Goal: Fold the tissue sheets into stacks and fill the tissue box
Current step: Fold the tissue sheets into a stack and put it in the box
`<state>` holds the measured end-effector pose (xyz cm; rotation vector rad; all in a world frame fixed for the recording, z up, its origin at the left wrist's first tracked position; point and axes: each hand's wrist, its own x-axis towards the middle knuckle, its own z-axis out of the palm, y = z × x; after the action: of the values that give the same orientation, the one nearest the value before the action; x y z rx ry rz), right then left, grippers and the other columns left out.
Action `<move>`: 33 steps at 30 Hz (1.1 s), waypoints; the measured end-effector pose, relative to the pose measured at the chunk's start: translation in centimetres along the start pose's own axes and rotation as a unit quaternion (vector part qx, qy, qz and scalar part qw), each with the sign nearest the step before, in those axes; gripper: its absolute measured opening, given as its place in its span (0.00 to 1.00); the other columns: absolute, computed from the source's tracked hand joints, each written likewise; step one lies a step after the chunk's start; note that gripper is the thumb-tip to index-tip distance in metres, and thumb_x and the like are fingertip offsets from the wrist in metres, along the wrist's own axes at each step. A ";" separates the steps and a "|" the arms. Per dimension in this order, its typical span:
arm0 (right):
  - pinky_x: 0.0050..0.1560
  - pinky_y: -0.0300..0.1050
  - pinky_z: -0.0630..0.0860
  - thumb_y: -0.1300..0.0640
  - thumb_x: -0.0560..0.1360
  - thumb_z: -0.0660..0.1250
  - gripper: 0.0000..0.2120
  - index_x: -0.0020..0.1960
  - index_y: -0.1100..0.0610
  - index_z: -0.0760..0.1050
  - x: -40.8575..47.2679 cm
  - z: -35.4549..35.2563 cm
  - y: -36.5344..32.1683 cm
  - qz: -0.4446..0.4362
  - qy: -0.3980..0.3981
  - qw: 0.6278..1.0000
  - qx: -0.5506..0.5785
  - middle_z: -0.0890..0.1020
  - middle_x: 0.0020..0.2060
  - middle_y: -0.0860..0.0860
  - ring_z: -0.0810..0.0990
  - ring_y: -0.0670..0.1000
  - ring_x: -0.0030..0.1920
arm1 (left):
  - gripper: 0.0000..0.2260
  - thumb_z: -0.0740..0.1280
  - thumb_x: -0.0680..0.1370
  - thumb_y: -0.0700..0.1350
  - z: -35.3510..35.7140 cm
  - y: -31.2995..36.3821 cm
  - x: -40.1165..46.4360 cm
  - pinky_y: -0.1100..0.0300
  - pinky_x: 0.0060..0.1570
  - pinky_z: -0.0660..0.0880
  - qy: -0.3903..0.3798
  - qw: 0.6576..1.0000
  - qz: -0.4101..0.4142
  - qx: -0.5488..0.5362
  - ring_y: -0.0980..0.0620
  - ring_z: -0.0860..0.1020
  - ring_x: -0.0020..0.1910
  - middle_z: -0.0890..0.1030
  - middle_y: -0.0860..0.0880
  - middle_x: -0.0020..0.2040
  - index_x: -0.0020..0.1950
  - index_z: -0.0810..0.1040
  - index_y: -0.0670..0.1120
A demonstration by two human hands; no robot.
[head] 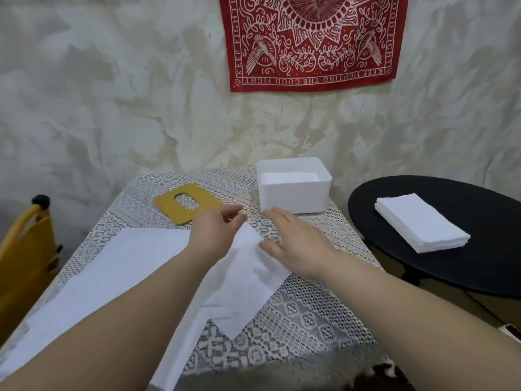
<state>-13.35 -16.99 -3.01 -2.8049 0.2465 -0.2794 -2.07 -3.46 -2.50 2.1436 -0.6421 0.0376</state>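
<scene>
On the lace table [296, 320], your left hand [214, 232] hovers with thumb and forefinger nearly pinched, apparently holding nothing; whether it touches the sheet [248, 277] beneath, I cannot tell. Your right hand [298, 246] lies flat and relaxed, fingers straight, thumb touching the sheet's edge. The likely risk: thin tissue may slide or crease on the lace if you drag it, spoiling the fold. Another sheet [127, 266] overlaps it, so you may lift both. The sheet runs toward 6 o'clock from your hands; the box [293, 193], part-filled, sits at 12 o'clock from your right hand; the stack [420, 224] at 3 o'clock.
</scene>
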 end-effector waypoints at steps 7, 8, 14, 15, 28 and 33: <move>0.66 0.47 0.66 0.40 0.74 0.65 0.35 0.75 0.48 0.57 -3.1 3.5 -4.2 -0.011 -0.034 0.998 0.051 0.67 0.71 0.48 0.68 0.51 0.69 | 0.15 0.69 0.74 0.55 -5.1 -4.5 -5.8 0.64 0.53 0.68 -0.062 0.982 -0.011 0.178 0.55 0.76 0.58 0.79 0.56 0.60 0.60 0.79 0.54; 0.66 0.46 0.66 0.39 0.73 0.66 0.35 0.74 0.48 0.59 -3.4 3.8 -4.7 -0.015 -0.045 0.997 0.054 0.68 0.71 0.48 0.68 0.51 0.68 | 0.17 0.70 0.73 0.56 -5.5 -5.0 -6.6 0.64 0.55 0.67 -0.083 0.977 -0.004 0.195 0.55 0.75 0.60 0.78 0.57 0.62 0.61 0.78 0.55; 0.60 0.45 0.71 0.42 0.73 0.67 0.25 0.67 0.51 0.71 -4.6 5.2 -5.8 -0.005 -0.066 0.997 0.026 0.77 0.62 0.49 0.75 0.52 0.62 | 0.26 0.71 0.71 0.57 -6.4 -8.0 -9.7 0.63 0.66 0.62 -0.128 0.963 0.030 0.235 0.56 0.69 0.68 0.69 0.56 0.71 0.68 0.72 0.54; 0.58 0.45 0.72 0.42 0.75 0.65 0.22 0.65 0.51 0.72 -4.7 5.3 -5.9 -0.004 -0.058 0.998 0.015 0.79 0.60 0.49 0.76 0.52 0.60 | 0.25 0.71 0.72 0.57 -6.4 -8.3 -10.0 0.63 0.66 0.62 -0.115 0.967 0.029 0.225 0.56 0.69 0.68 0.70 0.56 0.70 0.68 0.72 0.53; 0.47 0.47 0.75 0.54 0.79 0.56 0.11 0.52 0.52 0.77 -4.7 5.6 -6.0 -0.030 0.047 0.996 -0.072 0.80 0.47 0.48 0.77 0.52 0.48 | 0.13 0.67 0.77 0.49 -5.4 -9.5 -11.6 0.61 0.59 0.68 0.027 0.975 0.099 0.197 0.53 0.74 0.61 0.79 0.54 0.60 0.60 0.80 0.48; 0.46 0.44 0.73 0.52 0.78 0.62 0.07 0.51 0.52 0.78 -4.8 3.3 -6.4 -0.002 0.143 0.989 0.047 0.81 0.45 0.46 0.78 0.49 0.44 | 0.07 0.67 0.77 0.47 -5.8 -8.4 -11.7 0.59 0.52 0.74 0.047 0.974 0.125 0.185 0.53 0.80 0.51 0.83 0.55 0.51 0.52 0.83 0.50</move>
<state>-16.39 -9.06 -4.80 -2.6648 0.2835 -0.6774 -7.19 10.04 -8.15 2.3833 -0.9013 0.4245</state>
